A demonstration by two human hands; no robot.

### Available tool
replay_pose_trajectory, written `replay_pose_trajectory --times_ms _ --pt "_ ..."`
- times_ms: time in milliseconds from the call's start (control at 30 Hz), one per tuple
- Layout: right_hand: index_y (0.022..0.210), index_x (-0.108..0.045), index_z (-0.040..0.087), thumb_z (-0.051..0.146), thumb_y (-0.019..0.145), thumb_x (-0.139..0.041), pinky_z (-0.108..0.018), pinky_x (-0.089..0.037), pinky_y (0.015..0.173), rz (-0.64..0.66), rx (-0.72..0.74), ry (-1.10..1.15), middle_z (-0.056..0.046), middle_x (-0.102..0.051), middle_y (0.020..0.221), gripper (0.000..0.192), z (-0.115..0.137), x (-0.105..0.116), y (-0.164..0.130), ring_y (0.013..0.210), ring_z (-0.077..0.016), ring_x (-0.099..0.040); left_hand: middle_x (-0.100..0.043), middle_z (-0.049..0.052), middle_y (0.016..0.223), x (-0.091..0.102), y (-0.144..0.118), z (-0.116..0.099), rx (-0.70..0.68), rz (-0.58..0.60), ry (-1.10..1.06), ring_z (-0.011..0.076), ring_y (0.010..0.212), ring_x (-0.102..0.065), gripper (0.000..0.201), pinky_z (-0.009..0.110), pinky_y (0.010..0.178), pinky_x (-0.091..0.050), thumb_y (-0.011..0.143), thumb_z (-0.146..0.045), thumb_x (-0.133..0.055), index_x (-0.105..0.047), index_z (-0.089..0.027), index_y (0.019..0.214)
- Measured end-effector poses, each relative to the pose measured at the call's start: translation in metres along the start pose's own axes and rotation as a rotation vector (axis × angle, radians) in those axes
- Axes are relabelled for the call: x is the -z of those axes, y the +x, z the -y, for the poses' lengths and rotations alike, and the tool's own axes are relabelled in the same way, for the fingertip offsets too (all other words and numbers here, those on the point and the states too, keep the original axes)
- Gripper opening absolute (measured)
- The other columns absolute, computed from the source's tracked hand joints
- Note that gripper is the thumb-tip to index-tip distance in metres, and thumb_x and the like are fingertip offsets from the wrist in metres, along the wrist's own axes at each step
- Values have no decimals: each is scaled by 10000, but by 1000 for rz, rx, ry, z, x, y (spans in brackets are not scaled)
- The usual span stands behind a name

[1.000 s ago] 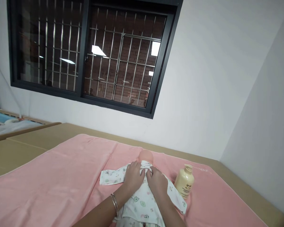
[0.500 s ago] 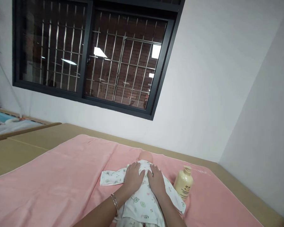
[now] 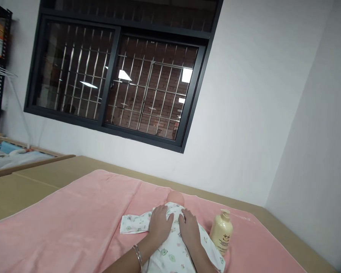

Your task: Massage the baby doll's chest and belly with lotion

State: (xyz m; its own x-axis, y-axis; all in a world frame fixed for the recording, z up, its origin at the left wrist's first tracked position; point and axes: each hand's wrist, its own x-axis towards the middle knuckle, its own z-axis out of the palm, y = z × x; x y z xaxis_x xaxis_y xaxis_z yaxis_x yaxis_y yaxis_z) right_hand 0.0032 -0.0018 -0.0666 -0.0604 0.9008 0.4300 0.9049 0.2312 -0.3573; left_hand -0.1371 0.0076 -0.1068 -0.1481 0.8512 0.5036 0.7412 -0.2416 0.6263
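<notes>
A baby doll (image 3: pixel 173 248) in a white long-sleeved top with a small green and pink print lies on a pink blanket (image 3: pixel 74 220). Its smooth bald head (image 3: pixel 175 198) points away from me, and no face shows. My left hand (image 3: pixel 161 223) rests flat on the left side of the doll's upper body, thumb spread inward. On the other side my right hand (image 3: pixel 190 227) lies flat too, fingers extended near the shoulder. Both palms touch the cloth; neither hand grips it. Close to the doll's right sleeve stands a pale yellow pump bottle (image 3: pixel 222 231), upright.
The blanket covers a tan padded surface (image 3: pixel 82 165) against a white wall. A barred, dark-framed window (image 3: pixel 142 87) is above. At far left are a wooden-edged bin (image 3: pixel 25 159) with blue and white cloths and a black shelf rack (image 3: pixel 0 87).
The view has tilted upward, so everything sits lower in the picture and more of the shelf rack shows. Both hands stay on the doll's upper body, with the right fingers shifted slightly.
</notes>
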Motion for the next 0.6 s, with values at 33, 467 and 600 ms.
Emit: replay_pose_trajectory --times_ms 33,467,600 --pt "1232 -613 146 287 887 -334 -419 -239 1127 -8 11 -27 -124 -543 1357 466 2 2 1 1313 -259 -437 -656 114 1155 -1 0 1 -2 0 -3 257 1141 -557 403 418 1026 -387 894 -381 -404 -639 -165 1140" --pt "1388 -477 130 300 901 -333 -433 -164 1174 88 150 51 -94 -353 1509 536 21 6 -7 1426 -250 -250 -351 102 1516 -13 -5 16 -15 -216 -142 248 1444 -218 492 497 1167 -244 959 -398 -292 -474 -175 1357" --pt "1427 -420 117 273 897 -327 -415 -162 1178 -12 118 57 -88 -303 1534 560 22 7 -7 1441 -233 -205 -373 106 1501 -11 -5 15 -9 -223 -156 262 1439 -230 481 517 1153 -266 953 -405 -306 -492 -179 1336"
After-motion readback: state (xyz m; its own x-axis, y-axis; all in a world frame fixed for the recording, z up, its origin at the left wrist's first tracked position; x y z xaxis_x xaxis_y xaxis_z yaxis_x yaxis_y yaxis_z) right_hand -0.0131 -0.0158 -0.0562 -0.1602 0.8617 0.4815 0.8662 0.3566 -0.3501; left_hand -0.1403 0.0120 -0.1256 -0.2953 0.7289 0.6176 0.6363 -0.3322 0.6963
